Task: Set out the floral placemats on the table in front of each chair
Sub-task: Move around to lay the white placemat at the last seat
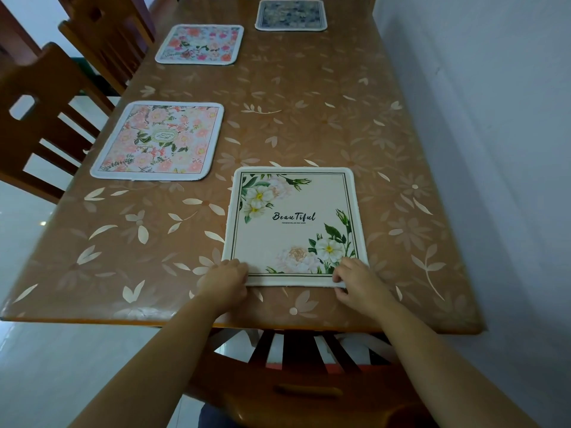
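A cream placemat [293, 225] with white flowers and the word "Beautiful" lies flat at the near end of the table [309, 97]. My left hand [224, 278] grips its near left corner. My right hand [358, 281] pinches its near right corner. A pink floral placemat [159, 140] lies on the left side before a chair [40, 118]. Farther along sits a second pink floral placemat [199, 43] before another chair [105, 35]. A dark blue floral placemat [291, 14] lies at the far end.
The table wears a brown cover printed with pale leaves. A wooden chair back [309, 381] stands right under my arms at the near edge. A white wall [479, 118] runs close along the table's right side. Pale floor tiles [46, 350] show at left.
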Demonstrator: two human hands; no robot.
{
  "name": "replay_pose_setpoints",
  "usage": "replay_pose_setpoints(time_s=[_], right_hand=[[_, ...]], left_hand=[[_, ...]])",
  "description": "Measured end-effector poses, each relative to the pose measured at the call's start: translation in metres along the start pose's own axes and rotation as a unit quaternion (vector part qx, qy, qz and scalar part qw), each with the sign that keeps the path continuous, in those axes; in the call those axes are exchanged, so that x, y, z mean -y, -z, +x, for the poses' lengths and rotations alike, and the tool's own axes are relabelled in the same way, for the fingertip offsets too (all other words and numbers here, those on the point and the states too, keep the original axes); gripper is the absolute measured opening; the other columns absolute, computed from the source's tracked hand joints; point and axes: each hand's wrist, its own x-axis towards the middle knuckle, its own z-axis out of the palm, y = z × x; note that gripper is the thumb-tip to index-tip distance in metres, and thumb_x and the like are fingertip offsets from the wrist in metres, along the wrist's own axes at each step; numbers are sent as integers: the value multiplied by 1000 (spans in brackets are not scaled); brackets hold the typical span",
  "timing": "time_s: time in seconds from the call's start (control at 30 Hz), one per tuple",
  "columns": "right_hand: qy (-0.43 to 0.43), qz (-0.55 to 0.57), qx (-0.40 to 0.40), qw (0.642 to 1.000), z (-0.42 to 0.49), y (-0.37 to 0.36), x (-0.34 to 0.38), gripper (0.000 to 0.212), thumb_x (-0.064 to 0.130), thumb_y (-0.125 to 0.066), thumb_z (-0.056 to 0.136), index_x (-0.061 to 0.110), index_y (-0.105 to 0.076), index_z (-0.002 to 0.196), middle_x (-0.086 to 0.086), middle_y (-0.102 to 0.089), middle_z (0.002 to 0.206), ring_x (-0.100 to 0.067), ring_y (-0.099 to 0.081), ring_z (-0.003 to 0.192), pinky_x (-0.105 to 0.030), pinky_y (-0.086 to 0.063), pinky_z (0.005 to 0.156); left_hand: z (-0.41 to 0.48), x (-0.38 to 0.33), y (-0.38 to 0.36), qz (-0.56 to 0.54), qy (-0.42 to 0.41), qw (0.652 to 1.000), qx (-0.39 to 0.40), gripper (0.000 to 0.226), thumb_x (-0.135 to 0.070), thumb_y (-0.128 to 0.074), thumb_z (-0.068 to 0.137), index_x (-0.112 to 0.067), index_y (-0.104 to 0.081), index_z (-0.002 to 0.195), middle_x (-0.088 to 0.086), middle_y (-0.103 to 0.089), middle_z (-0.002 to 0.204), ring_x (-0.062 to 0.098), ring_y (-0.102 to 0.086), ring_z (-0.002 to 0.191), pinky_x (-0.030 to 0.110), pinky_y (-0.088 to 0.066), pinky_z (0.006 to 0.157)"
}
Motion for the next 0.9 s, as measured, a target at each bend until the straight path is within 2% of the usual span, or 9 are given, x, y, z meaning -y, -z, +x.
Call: replay_pose_setpoints(time_s=[0.17, 0.33, 0.73, 0.9], right_hand=[[-10, -11, 0, 1000, -1, 1, -2, 12, 13, -53, 83, 10, -55, 95, -6, -53, 105, -20, -45, 101, -27, -36, 85], [-7, -12, 1, 1000, 0, -1, -1, 12, 12, -52, 83, 9, -57, 94, -7, -55, 104, -21, -47, 99, -27, -36, 83], [-5, 12, -26, 1000, 3, -6, 6, 10, 9, -55, 83, 6, -59, 90, -10, -58, 99, -24, -51, 97, -31, -40, 82], [-5, -23, -20, 1000, 1, -6, 7, 11, 12, -53, 83, 7, -57, 92, -10, -57, 100, -25, -50, 97, -34, -41, 83]], left_hand=[[1, -6, -2, -3, -28, 1000, -12, 20, -15, -48, 82, -8, -54, 100, 11, -55, 109, 27, -48, 105, 37, -42, 83], [1, -6, -3, -20, -17, 1000, -13, 16, -15, -49, 82, -7, -58, 93, 12, -59, 102, 27, -52, 99, 34, -44, 78], [-2, 2, -2, -45, -3, 999, -18, 12, -15, -52, 82, -8, -58, 91, 11, -59, 101, 26, -51, 98, 35, -43, 76], [-2, 5, -5, -55, -14, 998, -20, 12, -15, -52, 82, -9, -57, 92, 11, -58, 101, 26, -50, 98, 36, -43, 76]])
